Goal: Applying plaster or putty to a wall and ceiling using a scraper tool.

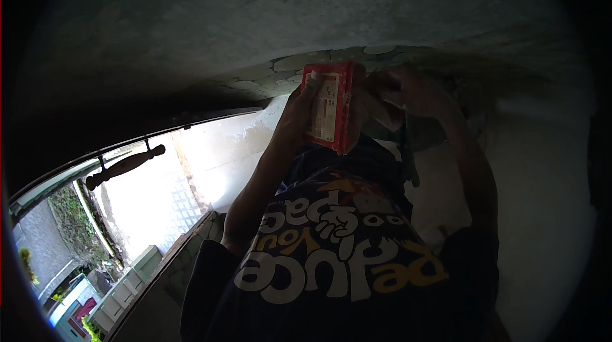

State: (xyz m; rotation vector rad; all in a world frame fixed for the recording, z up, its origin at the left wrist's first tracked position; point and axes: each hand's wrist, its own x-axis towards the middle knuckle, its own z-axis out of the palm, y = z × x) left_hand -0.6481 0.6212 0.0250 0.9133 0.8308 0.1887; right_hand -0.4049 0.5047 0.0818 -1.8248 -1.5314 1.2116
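Head view, one, wide fisheye: worn on the person's head, left of a pair, facing steeply down. My remote feed takes in shirt (344, 246) near, hands (414, 92) beyond, bright opening (143, 192) left.

The red box (327, 128) blocks the way between the forearms (262, 167); the dim right side seems open.

Red rectangular box (343, 109), pale printed label (326, 116), held aloft, slightly tilted
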